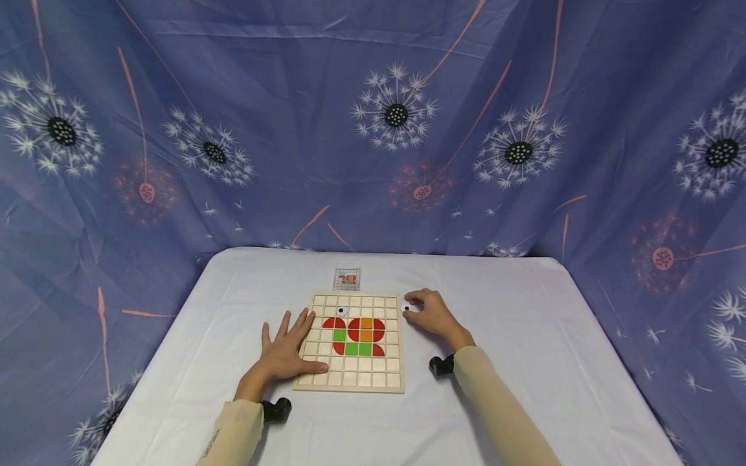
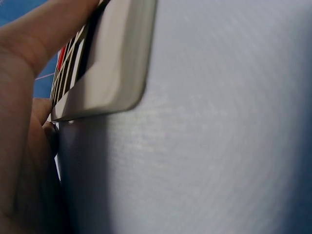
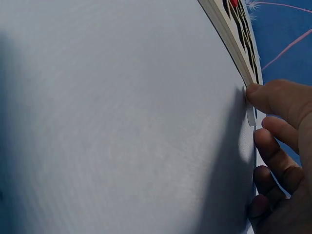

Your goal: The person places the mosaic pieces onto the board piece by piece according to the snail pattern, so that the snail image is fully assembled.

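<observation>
A square wooden grid board (image 1: 326,382) lies on the table, with coloured tiles forming a shape in its cells. My left hand (image 1: 285,355) rests spread on its left side, the thumb over the lower cells and the fingers along the edge. Just past the board's right edge, my right hand (image 1: 434,314) pinches a small white tile (image 1: 406,309) with a black dot between thumb and index finger. From the right wrist, that tile (image 3: 250,113) shows edge-on against the thumb. A similar eye tile (image 1: 341,311) sits in an upper cell of the board.
Behind the board lies a small pattern card (image 1: 347,279) with a picture in similar colours. A white cloth (image 1: 501,291) covers the table, and a blue dandelion-print curtain (image 1: 291,129) hangs around it. Black wrist cameras (image 1: 441,366) sit at both sleeves.
</observation>
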A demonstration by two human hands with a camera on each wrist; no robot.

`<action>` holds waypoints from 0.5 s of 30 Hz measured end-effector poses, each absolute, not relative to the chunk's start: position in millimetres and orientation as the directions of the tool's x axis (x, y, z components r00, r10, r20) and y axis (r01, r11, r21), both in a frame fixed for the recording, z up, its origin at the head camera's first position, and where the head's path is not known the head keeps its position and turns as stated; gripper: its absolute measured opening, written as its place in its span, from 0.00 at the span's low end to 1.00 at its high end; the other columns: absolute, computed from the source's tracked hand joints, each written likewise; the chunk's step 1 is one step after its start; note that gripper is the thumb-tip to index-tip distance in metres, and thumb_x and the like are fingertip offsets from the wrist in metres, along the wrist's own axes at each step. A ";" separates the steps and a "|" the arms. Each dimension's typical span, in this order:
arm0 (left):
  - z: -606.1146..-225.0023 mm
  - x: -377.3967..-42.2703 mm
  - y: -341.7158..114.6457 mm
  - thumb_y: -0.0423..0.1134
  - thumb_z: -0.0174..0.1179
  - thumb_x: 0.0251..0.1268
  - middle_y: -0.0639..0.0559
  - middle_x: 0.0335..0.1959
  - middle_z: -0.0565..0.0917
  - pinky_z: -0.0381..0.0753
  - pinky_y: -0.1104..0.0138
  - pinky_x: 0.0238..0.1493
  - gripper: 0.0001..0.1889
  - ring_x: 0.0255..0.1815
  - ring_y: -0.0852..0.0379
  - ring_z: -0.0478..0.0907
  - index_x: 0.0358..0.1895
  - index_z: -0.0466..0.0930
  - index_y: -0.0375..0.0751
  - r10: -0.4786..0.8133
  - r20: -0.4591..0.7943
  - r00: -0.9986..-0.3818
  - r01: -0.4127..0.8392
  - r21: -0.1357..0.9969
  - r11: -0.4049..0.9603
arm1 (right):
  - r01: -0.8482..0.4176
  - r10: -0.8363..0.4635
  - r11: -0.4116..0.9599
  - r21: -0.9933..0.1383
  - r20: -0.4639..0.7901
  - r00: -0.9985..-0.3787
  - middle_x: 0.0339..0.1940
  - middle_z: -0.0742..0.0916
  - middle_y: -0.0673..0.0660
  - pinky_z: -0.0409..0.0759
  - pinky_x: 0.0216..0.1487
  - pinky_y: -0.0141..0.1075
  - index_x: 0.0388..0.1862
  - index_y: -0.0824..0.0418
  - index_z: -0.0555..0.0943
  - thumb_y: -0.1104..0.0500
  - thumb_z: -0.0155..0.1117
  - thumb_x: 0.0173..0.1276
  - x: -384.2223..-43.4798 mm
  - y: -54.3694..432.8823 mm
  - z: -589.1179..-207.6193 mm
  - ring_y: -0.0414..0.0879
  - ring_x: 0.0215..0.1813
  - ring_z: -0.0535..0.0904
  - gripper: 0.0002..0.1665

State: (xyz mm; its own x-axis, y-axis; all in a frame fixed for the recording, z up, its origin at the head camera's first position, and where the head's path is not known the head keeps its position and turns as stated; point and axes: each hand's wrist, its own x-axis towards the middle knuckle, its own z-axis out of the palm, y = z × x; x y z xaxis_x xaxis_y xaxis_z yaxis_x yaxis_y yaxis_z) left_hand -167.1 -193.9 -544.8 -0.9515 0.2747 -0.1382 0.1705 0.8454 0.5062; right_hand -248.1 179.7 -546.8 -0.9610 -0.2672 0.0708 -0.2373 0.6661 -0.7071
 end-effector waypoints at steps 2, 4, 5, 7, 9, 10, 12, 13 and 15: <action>-545.1 -167.4 -194.2 0.74 0.73 0.40 0.45 0.86 0.47 0.18 0.30 0.73 0.69 0.85 0.32 0.33 0.85 0.48 0.47 0.275 -0.141 -0.951 0.170 0.505 0.846 | -0.251 -0.275 0.667 -0.702 0.081 -0.958 0.45 0.88 0.56 0.80 0.60 0.49 0.54 0.63 0.87 0.60 0.76 0.64 -248.8 179.1 -548.1 0.50 0.50 0.82 0.20; -545.7 -167.5 -194.4 0.75 0.73 0.40 0.46 0.87 0.47 0.18 0.30 0.73 0.69 0.85 0.32 0.32 0.85 0.48 0.47 0.275 -0.143 -0.951 0.169 0.503 0.848 | -0.267 -0.289 0.665 -0.698 0.090 -0.953 0.44 0.88 0.56 0.81 0.59 0.48 0.51 0.63 0.88 0.61 0.75 0.64 -250.0 178.4 -549.3 0.49 0.49 0.82 0.17; -545.8 -167.6 -194.3 0.75 0.73 0.40 0.46 0.87 0.47 0.18 0.30 0.73 0.69 0.85 0.32 0.32 0.85 0.48 0.47 0.275 -0.144 -0.951 0.169 0.502 0.848 | -0.273 -0.294 0.664 -0.696 0.093 -0.951 0.44 0.88 0.56 0.81 0.58 0.48 0.50 0.63 0.89 0.61 0.75 0.64 -250.7 178.2 -550.0 0.48 0.48 0.82 0.16; -545.8 -167.6 -194.2 0.75 0.73 0.40 0.46 0.87 0.47 0.18 0.30 0.73 0.69 0.85 0.32 0.32 0.85 0.48 0.47 0.275 -0.144 -0.950 0.169 0.503 0.847 | -0.276 -0.299 0.668 -0.691 0.091 -0.950 0.44 0.89 0.56 0.82 0.57 0.47 0.49 0.63 0.89 0.62 0.74 0.64 -251.2 177.8 -550.2 0.48 0.48 0.82 0.14; -545.8 -167.5 -194.0 0.74 0.73 0.40 0.46 0.86 0.47 0.17 0.30 0.73 0.69 0.85 0.32 0.32 0.85 0.48 0.47 0.275 -0.144 -0.951 0.168 0.505 0.846 | -0.278 -0.300 0.672 -0.686 0.091 -0.950 0.44 0.89 0.56 0.82 0.57 0.47 0.48 0.63 0.89 0.61 0.74 0.64 -251.5 177.4 -550.0 0.48 0.48 0.82 0.13; -545.7 -167.4 -193.9 0.74 0.73 0.40 0.46 0.86 0.47 0.17 0.30 0.73 0.69 0.85 0.32 0.32 0.85 0.49 0.47 0.274 -0.144 -0.951 0.168 0.506 0.846 | -0.274 -0.297 0.674 -0.686 0.087 -0.951 0.44 0.88 0.56 0.81 0.57 0.47 0.48 0.63 0.89 0.61 0.74 0.64 -251.4 177.4 -549.5 0.48 0.47 0.82 0.13; -545.5 -167.2 -193.9 0.74 0.73 0.40 0.46 0.86 0.47 0.18 0.30 0.73 0.69 0.85 0.32 0.32 0.85 0.49 0.47 0.274 -0.144 -0.951 0.167 0.504 0.847 | -0.264 -0.292 0.679 -0.685 0.078 -0.953 0.45 0.88 0.56 0.81 0.57 0.48 0.48 0.62 0.89 0.61 0.74 0.65 -251.1 176.8 -547.8 0.48 0.48 0.82 0.13; -545.5 -167.2 -193.9 0.74 0.73 0.40 0.46 0.86 0.47 0.18 0.30 0.73 0.69 0.86 0.32 0.32 0.85 0.49 0.47 0.273 -0.143 -0.951 0.167 0.505 0.847 | -0.260 -0.291 0.681 -0.684 0.073 -0.954 0.45 0.88 0.56 0.81 0.57 0.48 0.48 0.62 0.89 0.61 0.74 0.65 -251.2 176.8 -547.2 0.49 0.48 0.82 0.13; -545.0 -167.0 -193.7 0.74 0.73 0.40 0.46 0.86 0.48 0.18 0.30 0.73 0.69 0.86 0.32 0.33 0.85 0.49 0.47 0.272 -0.143 -0.952 0.167 0.505 0.847 | -0.243 -0.282 0.689 -0.683 0.056 -0.958 0.46 0.88 0.56 0.82 0.57 0.48 0.48 0.62 0.89 0.61 0.73 0.65 -251.5 176.7 -545.8 0.49 0.49 0.82 0.13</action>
